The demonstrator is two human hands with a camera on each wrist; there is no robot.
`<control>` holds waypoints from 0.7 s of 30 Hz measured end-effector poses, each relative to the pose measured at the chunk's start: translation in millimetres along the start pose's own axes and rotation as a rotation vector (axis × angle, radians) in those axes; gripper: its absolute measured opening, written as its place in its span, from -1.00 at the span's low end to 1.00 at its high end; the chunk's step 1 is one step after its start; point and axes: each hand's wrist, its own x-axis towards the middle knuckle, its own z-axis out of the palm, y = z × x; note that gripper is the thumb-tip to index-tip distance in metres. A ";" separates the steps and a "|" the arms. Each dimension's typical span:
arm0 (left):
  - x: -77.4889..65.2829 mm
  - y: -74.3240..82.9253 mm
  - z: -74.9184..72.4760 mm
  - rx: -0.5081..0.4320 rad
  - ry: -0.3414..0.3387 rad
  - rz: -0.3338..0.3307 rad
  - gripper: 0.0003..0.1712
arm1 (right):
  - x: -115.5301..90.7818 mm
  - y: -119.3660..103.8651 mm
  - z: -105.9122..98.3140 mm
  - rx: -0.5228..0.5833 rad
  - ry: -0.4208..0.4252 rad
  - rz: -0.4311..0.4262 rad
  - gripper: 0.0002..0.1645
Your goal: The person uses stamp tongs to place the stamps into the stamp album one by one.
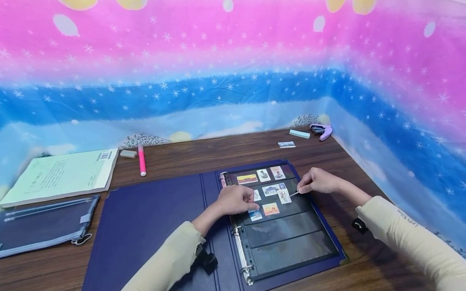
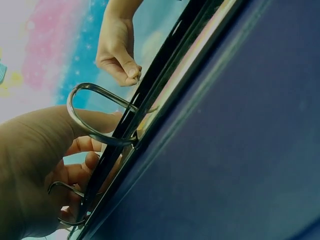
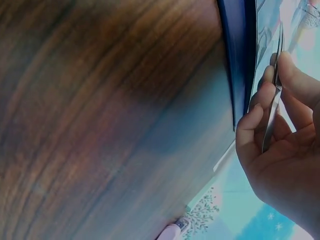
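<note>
My right hand [image 1: 316, 181] pinches a pair of metal tweezers [image 3: 271, 115]. In the head view the tips of the tweezers reach a small stamp [image 1: 284, 197], which overlaps the second row of a black stamp page [image 1: 287, 230]. The page sits in an open blue ring binder [image 1: 153, 226]. My left hand [image 1: 234, 199] rests on the page's ring side, over the left ends of the upper rows, partly covering some stamps. By its fingertips lie a blue stamp [image 1: 255, 215] and an orange stamp [image 1: 271, 209]. Three stamps fill the top row, among them a yellow-red one [image 1: 247, 178].
To the left lie a pale green book [image 1: 65, 171], a zip pouch [image 1: 47, 226], a pink marker [image 1: 142, 161] and an eraser [image 1: 128, 154]. At the back right are a lilac stapler [image 1: 322, 131], a light blue box [image 1: 299, 133] and a loose stamp [image 1: 287, 144]. Metal rings [image 2: 80, 112] stand beside the left hand.
</note>
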 end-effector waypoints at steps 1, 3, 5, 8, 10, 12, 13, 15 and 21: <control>0.1 -0.1 -0.1 -0.004 0.001 0.004 -0.63 | 0.6 0.8 -0.9 0.002 -0.010 -0.002 -0.85; 0.3 -1.0 0.1 -0.016 0.003 0.012 -0.63 | 2.7 2.1 -2.4 0.001 -0.032 -0.002 -0.85; 0.7 -2.4 0.5 -0.025 0.004 0.020 -0.64 | 5.6 3.6 -4.0 0.003 -0.060 -0.010 -0.84; 1.0 -4.1 1.0 -0.039 -0.003 0.026 -0.64 | 10.5 4.7 -6.7 0.005 -0.103 -0.010 -0.86; 1.3 -4.5 0.9 -0.048 -0.013 0.025 -0.63 | 13.5 5.0 -8.7 0.007 -0.137 -0.016 -0.86; 1.2 -4.1 0.3 -0.062 -0.019 0.025 -0.63 | 16.2 4.3 -10.8 0.002 -0.171 -0.018 -0.88; 1.0 -3.9 0.0 -0.067 -0.020 0.028 -0.63 | 17.5 3.2 -11.8 0.003 -0.189 -0.018 -0.88; 0.8 -3.6 -0.5 -0.076 -0.021 0.029 -0.63 | 19.8 0.7 -14.0 -0.004 -0.224 -0.020 -0.87; 1.0 -3.8 -1.1 -0.092 -0.019 0.030 -0.60 | 27.0 -8.5 -19.1 -0.082 -0.310 0.000 -0.90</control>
